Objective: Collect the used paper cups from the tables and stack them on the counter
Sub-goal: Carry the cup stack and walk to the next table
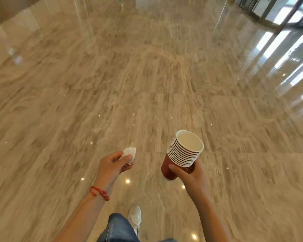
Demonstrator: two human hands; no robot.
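At the left, a crumpled white paper tissue point(129, 153) is pinched between the thumb and curled fingers of the left hand point(113, 164), whose wrist is circled by a red knotted cord bracelet point(100, 193). Below the centre, a leg in blue denim jeans point(118, 227) and a white laced trainer point(136, 217) are seen above the glossy beige marble floor point(147, 75). To the right, a nested stack of dark red paper cups with white rolled rims point(183, 154) is gripped near its base by the right hand point(191, 173), thumb in front and fingers wrapped behind; the stack is tilted, its open mouth turned up and towards the camera. No table or counter is in view, so the cups are judged to be in transit. The stack could slip or the upper cups slide free, given the low grip and the tilt; leftover liquid could be spilled onto the polished floor. No brand, label or writing can be read on anything.
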